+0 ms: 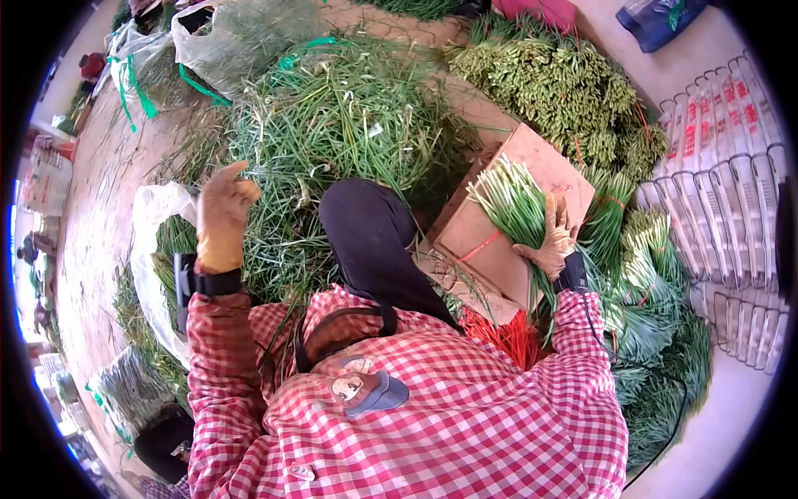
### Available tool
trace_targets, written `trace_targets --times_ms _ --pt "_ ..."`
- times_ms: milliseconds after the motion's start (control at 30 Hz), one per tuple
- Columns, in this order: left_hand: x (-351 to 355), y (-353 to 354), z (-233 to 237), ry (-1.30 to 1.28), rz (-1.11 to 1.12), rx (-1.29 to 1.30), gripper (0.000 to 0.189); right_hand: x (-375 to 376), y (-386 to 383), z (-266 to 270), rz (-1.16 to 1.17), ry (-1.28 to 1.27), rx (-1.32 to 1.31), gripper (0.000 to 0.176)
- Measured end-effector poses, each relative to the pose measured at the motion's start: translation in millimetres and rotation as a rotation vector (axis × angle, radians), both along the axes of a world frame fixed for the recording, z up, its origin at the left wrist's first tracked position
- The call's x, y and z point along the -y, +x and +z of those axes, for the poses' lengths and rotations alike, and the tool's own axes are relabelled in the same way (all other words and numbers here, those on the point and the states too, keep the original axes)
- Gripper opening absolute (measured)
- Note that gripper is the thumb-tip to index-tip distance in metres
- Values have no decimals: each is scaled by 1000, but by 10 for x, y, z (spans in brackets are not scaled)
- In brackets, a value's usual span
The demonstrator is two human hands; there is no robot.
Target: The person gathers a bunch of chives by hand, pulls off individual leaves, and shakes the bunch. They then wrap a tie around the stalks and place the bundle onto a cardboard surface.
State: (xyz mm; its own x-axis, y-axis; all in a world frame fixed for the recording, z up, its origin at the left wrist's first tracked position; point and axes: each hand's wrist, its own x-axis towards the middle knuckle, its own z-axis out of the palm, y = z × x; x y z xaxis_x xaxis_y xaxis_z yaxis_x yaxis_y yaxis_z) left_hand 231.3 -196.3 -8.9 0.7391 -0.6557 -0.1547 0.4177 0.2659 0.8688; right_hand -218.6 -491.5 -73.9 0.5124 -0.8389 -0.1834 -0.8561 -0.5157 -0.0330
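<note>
My right hand (550, 239), in a tan glove, lies with its fingers spread against a bunch of long green stalks with pale ends (517, 198), which look like garlic scapes. The bunch rests on a brown board (546, 158) beside my knee, with a red band (480, 246) across the board. My left hand (223, 218), also gloved, is raised at the left with loosely bent fingers and nothing visible in it. Near it is a big tangled heap of loose green stalks (341, 125). Red ties (503, 337) lie below the board.
Tied bundles with yellow-green ends (557, 91) are piled at the upper right, and more green bundles (644, 333) at the right. White crates (715, 183) are stacked beyond them. Clear plastic bags (241, 41) stand at the upper left; another plastic bag (154, 224) is beside my left arm.
</note>
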Motion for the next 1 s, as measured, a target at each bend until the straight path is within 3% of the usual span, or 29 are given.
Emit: trace_targets --times_ms 100,200,267,333,367,400,433,467,500,633,667,700,733,800,933,1000 --pt "325 -230 -33 243 -18 191 26 400 -94 -463 -49 6 286 124" --pt "464 -198 -74 351 -123 157 25 463 168 -357 -258 -89 197 110" --pt "316 -263 279 200 -19 152 24 374 329 -166 -336 -78 183 105" --pt "-259 -134 643 115 158 213 25 355 204 -271 -213 -147 258 104" --pt "-628 -91 875 215 226 448 28 425 145 -363 -109 -248 297 104" --pt "-1025 33 883 100 335 355 31 305 271 -125 -181 -149 211 103" --pt "-1504 130 963 5 295 323 33 171 378 129 -267 -61 119 103" --pt "-1954 135 969 -3 319 327 35 190 313 120 -160 -75 130 103" --pt "-2206 -59 961 115 591 292 34 247 226 43 -51 -92 137 103" --pt "-3314 -638 289 202 933 47 31 375 99 -320 175 -244 165 100" --pt "-3407 -793 61 210 1066 -51 29 157 338 -1 244 -208 116 98" --pt "-3483 -922 199 217 1035 -42 25 10 459 304 352 -194 157 94" --pt "-3650 -1055 -57 226 1028 -135 22 -135 571 609 461 -177 194 91" --pt "-3873 -1325 -473 295 1138 -259 22 81 707 591 578 -136 123 85" --pt "-4228 -1533 -976 317 1259 -399 18 1049 1214 788 253 -54 -617 75" --pt "-4301 -1426 -1193 415 1293 -379 16 841 1701 907 157 -120 -561 66"
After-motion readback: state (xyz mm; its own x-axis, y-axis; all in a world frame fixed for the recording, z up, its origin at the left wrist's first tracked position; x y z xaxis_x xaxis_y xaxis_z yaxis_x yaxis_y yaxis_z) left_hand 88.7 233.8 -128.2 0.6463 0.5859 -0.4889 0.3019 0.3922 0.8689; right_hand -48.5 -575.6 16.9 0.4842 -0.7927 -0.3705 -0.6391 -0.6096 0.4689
